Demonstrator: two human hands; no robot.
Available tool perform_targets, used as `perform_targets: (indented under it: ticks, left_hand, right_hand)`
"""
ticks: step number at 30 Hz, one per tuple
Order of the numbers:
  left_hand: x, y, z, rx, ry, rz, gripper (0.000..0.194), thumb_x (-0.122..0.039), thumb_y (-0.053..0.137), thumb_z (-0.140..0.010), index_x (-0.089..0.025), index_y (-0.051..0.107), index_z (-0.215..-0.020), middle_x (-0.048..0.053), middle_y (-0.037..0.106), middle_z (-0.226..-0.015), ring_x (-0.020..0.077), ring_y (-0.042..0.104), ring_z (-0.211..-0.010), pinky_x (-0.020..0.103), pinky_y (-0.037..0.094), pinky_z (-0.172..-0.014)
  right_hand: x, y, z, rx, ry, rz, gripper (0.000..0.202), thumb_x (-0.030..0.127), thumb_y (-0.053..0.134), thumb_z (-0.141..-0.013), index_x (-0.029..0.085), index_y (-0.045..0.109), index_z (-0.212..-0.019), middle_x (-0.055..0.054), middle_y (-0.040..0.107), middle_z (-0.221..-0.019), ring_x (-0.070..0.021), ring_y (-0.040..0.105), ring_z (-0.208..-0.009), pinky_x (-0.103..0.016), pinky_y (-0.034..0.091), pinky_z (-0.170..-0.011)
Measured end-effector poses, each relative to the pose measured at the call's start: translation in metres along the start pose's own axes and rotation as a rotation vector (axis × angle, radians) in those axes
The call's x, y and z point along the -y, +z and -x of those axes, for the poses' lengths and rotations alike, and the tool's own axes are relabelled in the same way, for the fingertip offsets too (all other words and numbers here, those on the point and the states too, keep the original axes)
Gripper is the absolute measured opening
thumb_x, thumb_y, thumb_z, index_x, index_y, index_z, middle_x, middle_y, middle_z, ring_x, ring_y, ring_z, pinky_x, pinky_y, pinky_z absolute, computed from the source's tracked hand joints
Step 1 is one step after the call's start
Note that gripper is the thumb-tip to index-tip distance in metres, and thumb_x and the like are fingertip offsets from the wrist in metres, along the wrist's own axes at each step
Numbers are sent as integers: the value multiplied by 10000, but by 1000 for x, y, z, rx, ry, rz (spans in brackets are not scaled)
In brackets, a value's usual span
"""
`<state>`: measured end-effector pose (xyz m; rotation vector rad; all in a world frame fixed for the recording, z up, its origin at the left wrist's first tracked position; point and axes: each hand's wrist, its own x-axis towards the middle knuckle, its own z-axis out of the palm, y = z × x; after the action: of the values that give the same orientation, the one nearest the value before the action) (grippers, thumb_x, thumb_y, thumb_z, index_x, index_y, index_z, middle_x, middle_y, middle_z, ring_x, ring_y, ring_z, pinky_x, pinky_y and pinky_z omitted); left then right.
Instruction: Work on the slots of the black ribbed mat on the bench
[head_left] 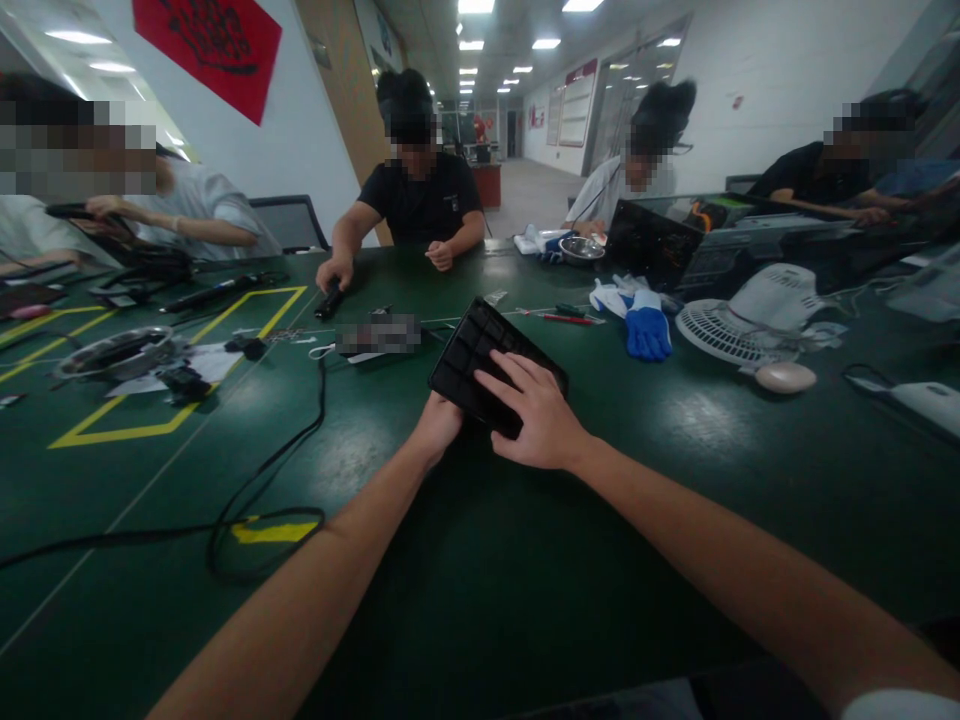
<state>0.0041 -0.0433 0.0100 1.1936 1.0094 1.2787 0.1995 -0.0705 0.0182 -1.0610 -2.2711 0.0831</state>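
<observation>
A black rectangular plastic panel [469, 362], divided into raised squares like a grid, is tilted above the green table in front of me. My left hand [439, 425] supports it from below at its near left edge, with most of the fingers hidden behind it. Across its face lie the spread fingers of my right hand [541, 415], the thumb by the lower corner. I cannot tell what the panel belongs to.
Beyond the panel lie a red pen [568, 319] and blue-and-white gloves [646, 325]. A white fan [750, 310] stands to the right. A black cable [259, 480] loops across the left, near a metal ring [120, 352]. Several people sit around the table [480, 580].
</observation>
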Motion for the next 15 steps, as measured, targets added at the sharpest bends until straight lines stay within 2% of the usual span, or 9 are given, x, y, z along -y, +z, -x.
perform_targets:
  ticks: [3,6,9,12,15]
  left_hand:
    - [-1,-8,-1,-19,-133,221,363,-398,788,-858,-195,818,-1158,98,865,-1218,328,766,-1252,484,569,-1184]
    - [-9,-20,-5,-48,-279,318,307,-343,752,-880,-195,816,-1141,84,873,-1167,300,794,-1181,432,619,-1102]
    - [-23,-34,-12,-19,-428,310,433,-554,653,-936,-199,819,-1120,97,872,-1025,354,817,-1096,454,679,-951]
    - [-36,-46,-17,144,-535,284,757,-833,569,-885,-190,819,-1197,152,871,-1069,424,814,-1122,502,686,-908]
    - [-44,-57,-16,189,-539,198,814,-903,592,-813,-209,824,-1168,150,871,-1023,434,818,-1096,495,681,-885]
  right_hand:
    - [-5,6,3,-27,-113,-1,811,301,792,-851,229,603,-1636,-178,441,-1798,-408,361,-1677,-676,352,-1319]
    - [-7,9,7,-7,-190,24,803,303,803,-862,225,606,-1636,-183,444,-1797,-406,360,-1682,-681,367,-1313]
    - [-5,7,8,50,-234,54,817,302,814,-869,252,590,-1654,-170,431,-1809,-406,357,-1686,-698,359,-1311]
    - [-1,4,7,124,-285,69,811,287,820,-883,248,587,-1659,-174,412,-1820,-404,338,-1698,-690,357,-1314]
    - [4,3,5,174,-343,59,770,267,812,-899,215,611,-1640,-187,421,-1812,-408,336,-1701,-672,352,-1323]
